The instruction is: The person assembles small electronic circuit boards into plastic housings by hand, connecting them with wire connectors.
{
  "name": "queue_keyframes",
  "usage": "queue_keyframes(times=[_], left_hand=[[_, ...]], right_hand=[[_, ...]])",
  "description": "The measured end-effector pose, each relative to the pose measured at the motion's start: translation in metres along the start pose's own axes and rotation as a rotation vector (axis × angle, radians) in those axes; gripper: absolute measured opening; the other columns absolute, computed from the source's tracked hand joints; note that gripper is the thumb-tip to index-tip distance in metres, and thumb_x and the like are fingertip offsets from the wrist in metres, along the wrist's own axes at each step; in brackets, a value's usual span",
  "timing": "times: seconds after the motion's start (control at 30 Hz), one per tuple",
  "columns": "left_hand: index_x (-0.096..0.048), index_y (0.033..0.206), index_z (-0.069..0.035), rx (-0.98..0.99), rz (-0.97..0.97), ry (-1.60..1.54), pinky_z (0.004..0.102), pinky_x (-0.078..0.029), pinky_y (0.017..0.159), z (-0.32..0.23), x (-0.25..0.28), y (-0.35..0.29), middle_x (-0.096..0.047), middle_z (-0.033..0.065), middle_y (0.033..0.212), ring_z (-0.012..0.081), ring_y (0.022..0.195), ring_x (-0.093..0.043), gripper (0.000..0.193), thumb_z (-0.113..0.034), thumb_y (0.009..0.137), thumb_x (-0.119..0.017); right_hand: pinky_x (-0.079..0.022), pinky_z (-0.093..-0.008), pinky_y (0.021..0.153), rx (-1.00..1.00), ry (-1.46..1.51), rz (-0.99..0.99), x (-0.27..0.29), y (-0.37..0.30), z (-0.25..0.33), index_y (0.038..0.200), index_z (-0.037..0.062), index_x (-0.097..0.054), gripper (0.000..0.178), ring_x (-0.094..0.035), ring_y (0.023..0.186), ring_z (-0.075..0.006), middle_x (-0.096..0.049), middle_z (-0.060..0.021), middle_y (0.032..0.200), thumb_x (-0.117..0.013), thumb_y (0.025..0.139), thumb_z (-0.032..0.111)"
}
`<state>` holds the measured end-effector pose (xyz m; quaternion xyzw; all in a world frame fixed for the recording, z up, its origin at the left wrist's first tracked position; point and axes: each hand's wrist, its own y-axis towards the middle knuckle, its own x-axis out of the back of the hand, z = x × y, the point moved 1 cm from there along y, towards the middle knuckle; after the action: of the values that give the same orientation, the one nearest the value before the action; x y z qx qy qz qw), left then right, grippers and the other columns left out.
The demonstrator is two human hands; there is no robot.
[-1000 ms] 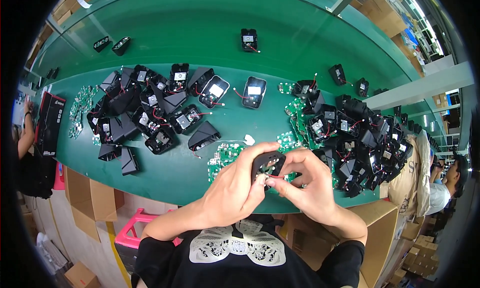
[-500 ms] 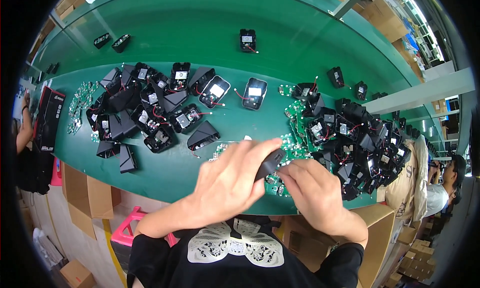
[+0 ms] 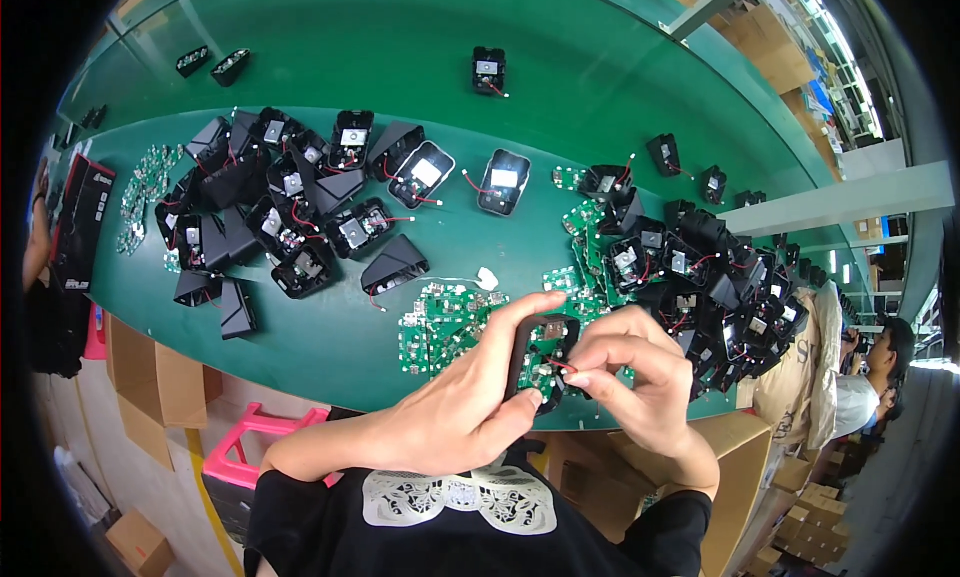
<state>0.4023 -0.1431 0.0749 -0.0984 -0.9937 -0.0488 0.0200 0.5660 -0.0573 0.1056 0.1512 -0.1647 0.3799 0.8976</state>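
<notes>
At five o'clock, left hand [image 3: 458,392]: grip around case [image 3: 519,357].
Right hand [image 3: 640,372]: pinching wire [image 3: 557,363].
Wire: apparently being positioned; next needs steadiness.

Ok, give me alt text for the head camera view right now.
A person's left hand holds an open black casing with a green circuit board inside, while the right hand pinches a red wire at it. Loose circuit boards lie on the green workbench, with piles of black casings to either side.
</notes>
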Motion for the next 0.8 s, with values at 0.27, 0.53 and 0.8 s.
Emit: queue_keyframes(times=[0.27,0.53,0.8], left_hand=[[-0.009,0.134,0.002,-0.011,-0.034,-0.096,0.0381,-0.035,0.093,0.003,-0.009,0.003,-0.038,0.026,0.118,0.0332,0.108,-0.046,0.061,-0.002,0.084,-0.044],[-0.011,0.133,0.003,-0.042,-0.093,-0.121,0.0383,-0.034,0.094,0.001,-0.013,0.004,-0.036,0.0257,0.119,0.0321,0.11,-0.044,0.06,-0.002,0.083,-0.044],[-0.009,0.132,0.004,0.035,-0.068,-0.208,0.0393,-0.033,0.096,-0.003,-0.013,0.004,-0.032,0.0267,0.124,0.0336,0.113,-0.043,0.06,-0.002,0.084,-0.044]], right_hand=[[-0.036,-0.0224,0.048,0.14,-0.163,-0.058,-0.006,-0.005,-0.006,0.077,0.0033,-0.067,0.016,-0.048,0.06,-0.0106,-0.053,-0.0024,0.073,-0.075,0.064,0.002],[-0.039,-0.0236,0.05,0.261,-0.258,-0.167,-0.009,-0.009,-0.007,0.079,0.0047,-0.066,0.021,-0.051,0.063,-0.0139,-0.057,-0.0026,0.07,-0.076,0.061,0.0],[-0.039,-0.0234,0.051,0.278,-0.25,-0.2,-0.01,-0.011,-0.009,0.081,0.0046,-0.065,0.025,-0.052,0.062,-0.0146,-0.056,-0.0032,0.072,-0.077,0.06,0.0]])
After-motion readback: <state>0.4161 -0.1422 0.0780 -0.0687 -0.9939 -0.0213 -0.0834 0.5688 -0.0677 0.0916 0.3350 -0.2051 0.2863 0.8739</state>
